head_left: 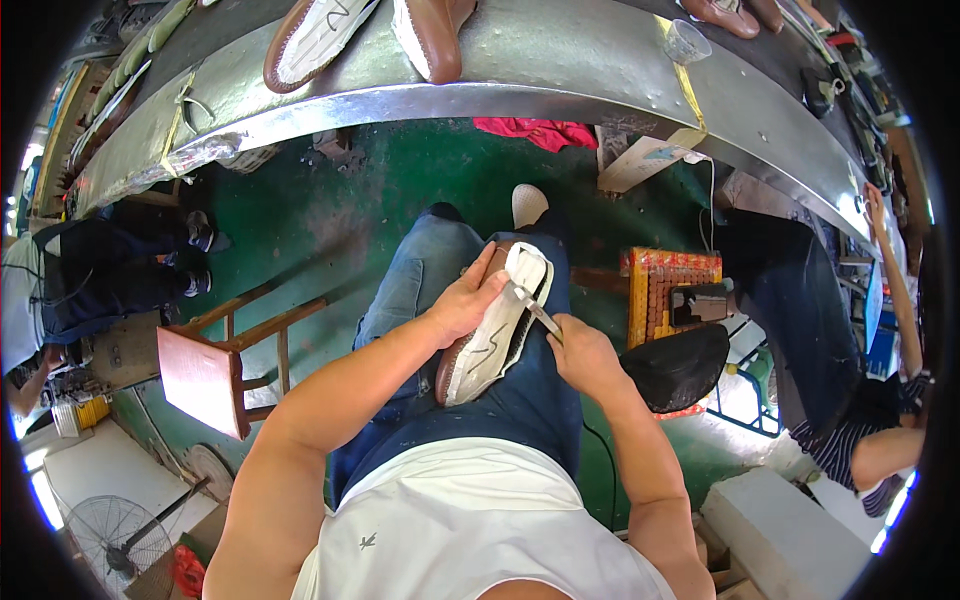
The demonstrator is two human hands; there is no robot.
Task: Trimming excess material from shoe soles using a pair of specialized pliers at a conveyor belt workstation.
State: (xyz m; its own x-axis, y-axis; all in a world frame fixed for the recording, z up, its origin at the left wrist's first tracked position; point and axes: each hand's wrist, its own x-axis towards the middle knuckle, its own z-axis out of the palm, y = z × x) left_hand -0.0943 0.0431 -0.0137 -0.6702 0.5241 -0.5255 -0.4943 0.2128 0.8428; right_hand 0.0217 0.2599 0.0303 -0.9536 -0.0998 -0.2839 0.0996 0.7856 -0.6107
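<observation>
Across my lap lies a brown shoe [480, 350], sole side up, with a pale whitish bottom and a dark squiggle marked on it. My left hand [467, 302] grips its far part, the thumb pressed on the bottom and the fingers round the brown side. In my right hand [587, 357] is a metal hand tool [537, 310] with a silvery head; its exact kind is hard to make out. The tool's head touches or nearly touches the shoe's right edge, close to my left thumb. White material stands up loosely along that edge.
A curved metal-topped bench [560, 55] spans the far side, bearing more brown shoes [430, 35] and a clear cup [687, 42]. To my left stands a wooden stool [205, 380]; to my right, a beaded seat [660, 300]. Other people are at both sides. A fan [118, 545] stands lower left.
</observation>
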